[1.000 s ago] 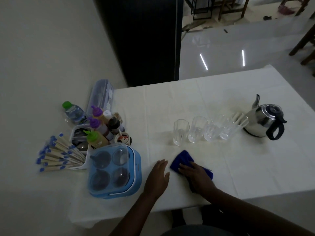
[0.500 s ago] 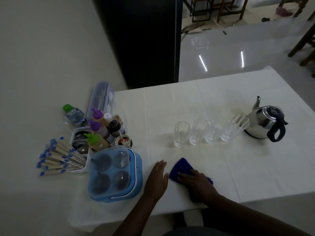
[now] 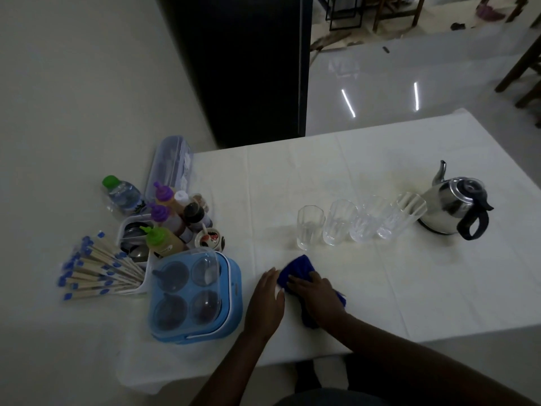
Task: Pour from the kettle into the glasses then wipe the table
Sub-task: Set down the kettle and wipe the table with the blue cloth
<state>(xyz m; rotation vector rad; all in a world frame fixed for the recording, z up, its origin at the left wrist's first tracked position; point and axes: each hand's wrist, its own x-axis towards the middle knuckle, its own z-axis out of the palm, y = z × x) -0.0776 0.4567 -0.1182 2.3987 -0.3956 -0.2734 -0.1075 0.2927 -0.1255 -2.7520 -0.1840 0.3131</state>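
Note:
A steel kettle (image 3: 452,208) with a black handle stands upright at the right of the white table (image 3: 439,288). Left of it runs a row of several clear glasses (image 3: 360,222), all upright. A blue cloth (image 3: 297,269) lies near the front edge, below the leftmost glass. My right hand (image 3: 317,295) presses down on the cloth and covers its middle. My left hand (image 3: 265,300) rests flat on the table just left of the cloth, fingers apart, its fingertips at the cloth's edge.
A blue four-cup carrier (image 3: 194,295) sits left of my hands. Behind it stand sauce bottles (image 3: 167,221), a water bottle (image 3: 121,194), a clear lidded box (image 3: 171,167) and a holder of wrapped chopsticks (image 3: 96,273). Chair legs (image 3: 521,63) show at far right.
My right hand and the blue cloth have slid slightly left, closing up to my left hand. The kettle and glasses have not moved.

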